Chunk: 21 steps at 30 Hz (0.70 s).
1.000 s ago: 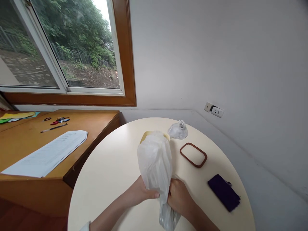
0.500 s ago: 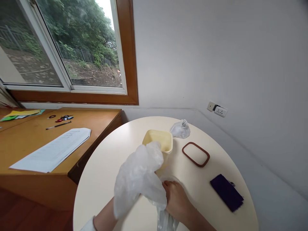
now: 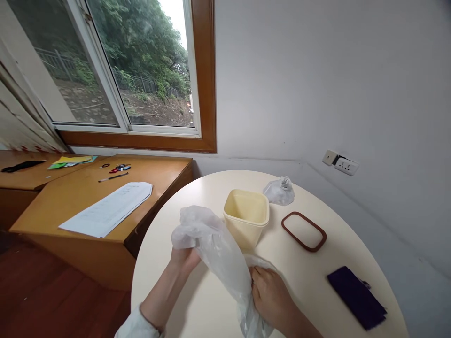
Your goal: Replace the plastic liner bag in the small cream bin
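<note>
A whitish translucent plastic bag (image 3: 220,253) stretches between both hands above the near part of the round table. My left hand (image 3: 183,257) grips its upper left end, and the bag's folds cover most of the fingers. My right hand (image 3: 269,293), fingers curled into a fist, clutches the bag lower down on the right, where the rest of it hangs toward the table's near edge. Just beyond the bag stands a pale yellow plastic container (image 3: 248,230), upright with its top uncovered.
On the white round table (image 3: 204,188) are a knotted plastic bag (image 3: 280,192), a brown rounded frame (image 3: 287,231) and a folded dark purple cloth (image 3: 357,296). The wooden desk (image 3: 169,171) at left bears papers (image 3: 109,206), a pen (image 3: 113,177) and small items.
My left hand has swung left and come out from behind the bag, drawing the bag's upper part off the container. The right hand keeps its grip. The view has turned slightly left.
</note>
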Tool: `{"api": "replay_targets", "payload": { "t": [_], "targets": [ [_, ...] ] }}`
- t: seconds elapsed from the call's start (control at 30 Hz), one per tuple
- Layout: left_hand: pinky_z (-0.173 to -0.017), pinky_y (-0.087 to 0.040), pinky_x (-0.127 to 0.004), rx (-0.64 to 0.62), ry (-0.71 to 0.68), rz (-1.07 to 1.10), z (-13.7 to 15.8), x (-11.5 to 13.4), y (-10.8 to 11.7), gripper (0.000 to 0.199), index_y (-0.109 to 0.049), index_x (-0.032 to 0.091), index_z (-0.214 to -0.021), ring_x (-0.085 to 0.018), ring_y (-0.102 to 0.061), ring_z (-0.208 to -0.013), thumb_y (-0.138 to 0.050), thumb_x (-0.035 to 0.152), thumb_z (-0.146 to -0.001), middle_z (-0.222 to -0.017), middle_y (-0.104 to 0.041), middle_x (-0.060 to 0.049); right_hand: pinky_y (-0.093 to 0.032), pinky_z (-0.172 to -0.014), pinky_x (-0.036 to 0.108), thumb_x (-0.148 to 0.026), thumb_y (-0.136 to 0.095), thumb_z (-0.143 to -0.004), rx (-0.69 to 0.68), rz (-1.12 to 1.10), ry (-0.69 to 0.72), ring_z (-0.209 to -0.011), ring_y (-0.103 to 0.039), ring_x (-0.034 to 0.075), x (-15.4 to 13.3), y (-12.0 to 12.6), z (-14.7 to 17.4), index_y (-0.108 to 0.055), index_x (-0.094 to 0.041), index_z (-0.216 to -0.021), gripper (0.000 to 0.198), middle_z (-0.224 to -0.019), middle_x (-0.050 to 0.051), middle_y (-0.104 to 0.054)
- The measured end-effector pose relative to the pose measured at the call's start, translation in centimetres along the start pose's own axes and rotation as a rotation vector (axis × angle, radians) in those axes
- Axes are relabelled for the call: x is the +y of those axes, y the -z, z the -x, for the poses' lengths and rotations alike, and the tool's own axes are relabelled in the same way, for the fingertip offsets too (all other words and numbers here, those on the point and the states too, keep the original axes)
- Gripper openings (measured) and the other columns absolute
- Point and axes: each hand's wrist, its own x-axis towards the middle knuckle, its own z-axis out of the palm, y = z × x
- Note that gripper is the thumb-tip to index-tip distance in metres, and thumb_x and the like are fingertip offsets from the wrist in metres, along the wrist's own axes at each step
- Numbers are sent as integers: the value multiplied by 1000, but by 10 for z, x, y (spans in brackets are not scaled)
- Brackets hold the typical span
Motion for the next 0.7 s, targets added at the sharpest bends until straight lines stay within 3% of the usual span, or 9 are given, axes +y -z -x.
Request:
{"api": "replay_targets", "payload": {
  "t": [0.17,0.4,0.7],
  "targets": [
    [-81,-52,-34,10,21,62,-6,11,-6,13,-62,17,-78,-20,-65,-77,-50,15,-72,-76,-68,-3,-35,-65,29,-3,-37,-71,23,12,8,-73,-56,19,0,-3,0,-57,-18,-79,26,-77,4,-62],
    [-85,-48,-47,64,-50,42,-16,20,-3,27,-60,16,-99,-27,-62,-92,-45,18,-77,-93,-66,-10,-35,-63,28,-2,-38,-69,66,-13,31,-71,-54,18,1,-6,0,-54,-19,-80,26,-76,3,-60],
    [-74,-52,-41,149,-10,16,-38,31,19,38,-55,13,-112,-21,-63,-73,-48,18,-75,-82,-65,-9,-36,-67,30,-1,-37,-69,84,-60,65,-74,-50,18,-3,-6,1,-52,-19,-81,26,-78,3,-56]
  ]
}}
